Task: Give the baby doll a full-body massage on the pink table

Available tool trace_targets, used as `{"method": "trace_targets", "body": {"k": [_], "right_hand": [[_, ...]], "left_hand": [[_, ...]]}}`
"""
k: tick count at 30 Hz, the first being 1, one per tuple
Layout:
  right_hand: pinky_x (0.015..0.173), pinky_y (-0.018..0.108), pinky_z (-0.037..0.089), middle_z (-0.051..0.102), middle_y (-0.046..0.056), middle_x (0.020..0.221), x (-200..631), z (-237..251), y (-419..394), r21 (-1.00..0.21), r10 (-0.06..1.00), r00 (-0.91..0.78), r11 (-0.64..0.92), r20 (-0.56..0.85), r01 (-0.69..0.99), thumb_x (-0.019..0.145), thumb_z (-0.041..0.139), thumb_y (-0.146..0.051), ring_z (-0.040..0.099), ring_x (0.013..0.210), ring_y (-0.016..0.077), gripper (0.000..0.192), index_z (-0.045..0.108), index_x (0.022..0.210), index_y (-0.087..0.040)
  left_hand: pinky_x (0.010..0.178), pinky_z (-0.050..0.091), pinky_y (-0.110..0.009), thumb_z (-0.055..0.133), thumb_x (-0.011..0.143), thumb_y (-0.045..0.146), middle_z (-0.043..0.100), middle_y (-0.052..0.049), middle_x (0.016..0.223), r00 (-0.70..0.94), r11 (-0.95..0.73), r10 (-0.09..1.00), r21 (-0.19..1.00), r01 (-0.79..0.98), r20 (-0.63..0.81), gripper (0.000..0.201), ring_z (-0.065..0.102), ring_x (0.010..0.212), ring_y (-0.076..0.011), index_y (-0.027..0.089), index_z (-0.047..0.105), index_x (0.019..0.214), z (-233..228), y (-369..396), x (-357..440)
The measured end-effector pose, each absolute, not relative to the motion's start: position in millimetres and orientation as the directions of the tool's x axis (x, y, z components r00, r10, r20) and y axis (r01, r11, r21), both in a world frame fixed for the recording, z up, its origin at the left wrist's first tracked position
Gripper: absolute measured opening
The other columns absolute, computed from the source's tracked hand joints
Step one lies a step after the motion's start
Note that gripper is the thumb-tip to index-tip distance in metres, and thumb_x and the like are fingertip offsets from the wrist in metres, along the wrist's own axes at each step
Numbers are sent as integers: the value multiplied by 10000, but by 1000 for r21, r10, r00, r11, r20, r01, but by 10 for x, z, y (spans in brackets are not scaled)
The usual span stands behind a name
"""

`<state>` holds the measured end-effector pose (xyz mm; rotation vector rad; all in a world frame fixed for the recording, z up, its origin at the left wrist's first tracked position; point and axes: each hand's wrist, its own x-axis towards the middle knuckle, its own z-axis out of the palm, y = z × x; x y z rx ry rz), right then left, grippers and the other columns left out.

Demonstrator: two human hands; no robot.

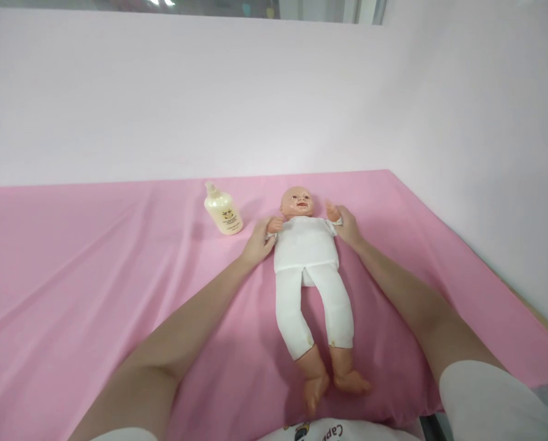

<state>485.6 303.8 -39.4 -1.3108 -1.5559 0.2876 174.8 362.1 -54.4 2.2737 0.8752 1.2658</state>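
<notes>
A baby doll [307, 245] with a white cloth body lies on its back on the pink sheet, its head away from me and its feet towards me. My left hand [258, 242] is closed around the doll's arm on the left, just below the small plastic hand. On the other side my right hand [347, 225] grips the doll's other arm near the wrist, some fingers hidden behind it. Both doll arms are bent up beside the head. A pale yellow pump bottle [225, 213] rests on the sheet to the left of my left hand, touched by neither hand.
The pink sheet [94, 257] covers the wide surface and has folds on the left. A white wall [186, 98] rises behind it, and another white wall [498, 153] bounds the right side. White printed cloth [338, 430] shows at the near edge.
</notes>
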Motion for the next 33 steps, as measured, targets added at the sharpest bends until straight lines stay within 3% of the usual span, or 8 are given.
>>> {"method": "trace_targets", "body": {"k": [4,9,13,16,19,21,27,33], "right_hand": [[962,405,519,688,95,1096,4798,-377,2989,-500,830,-165,466,533,730,801,524,-121,629,1059,262,351,698,1088,-227],[957,395,514,685,97,1075,4781,-372,2983,-452,833,-202,464,515,762,791,493,-74,620,1054,257,378,703,1069,-221],[910,420,540,692,98,1011,4772,-390,2993,-620,843,-22,413,538,667,813,625,-235,649,978,270,203,671,1009,-204],[930,446,556,690,120,1078,4768,-361,3034,-793,801,245,401,546,459,796,704,-405,663,1040,285,394,621,1119,-195],[975,463,559,634,145,1257,4797,-262,3097,-864,739,447,432,504,258,763,738,-435,652,1149,282,647,496,1322,-217],[949,462,578,605,138,1306,4841,-182,3134,-888,713,546,437,440,144,730,763,-427,678,1104,264,733,435,1360,-242],[716,354,627,672,32,916,5092,-178,3214,-886,725,665,414,180,-211,780,662,-461,718,791,187,358,527,1022,-234],[658,317,630,623,-55,766,5365,-378,3238,-823,681,733,411,-8,-392,738,639,-401,667,650,129,301,379,806,-264]], "left_hand": [[1113,454,-527,528,798,141,631,-137,1275,599,-772,627,503,389,498,546,576,1229,-303,198,556,1340,-491,3566,1775],[1098,472,-515,540,785,127,651,-124,1249,595,-759,639,525,385,488,519,595,1208,-298,207,589,1296,-437,3532,1767],[1054,503,-509,618,777,207,671,-127,1177,470,-737,671,585,338,573,401,634,1133,-299,205,604,1178,-441,3501,1748],[1071,492,-502,696,782,309,660,-132,1143,242,-687,727,676,266,643,329,640,1125,-294,198,594,1074,-402,3487,1733],[1025,520,-452,721,791,349,653,-96,1073,32,-665,743,733,143,668,394,657,1041,-244,211,558,1122,-260,3484,1720],[967,545,-402,706,811,349,652,-64,1032,-80,-637,762,766,85,642,391,667,969,-204,228,548,1148,-140,3491,1714],[745,564,-302,680,828,422,630,-16,842,-209,-466,872,882,-74,443,274,678,756,-153,216,568,971,-80,3605,1679],[695,546,-279,723,774,414,608,12,724,-287,-452,863,889,-70,417,280,639,691,-141,223,535,855,-291,3797,1489]]}}
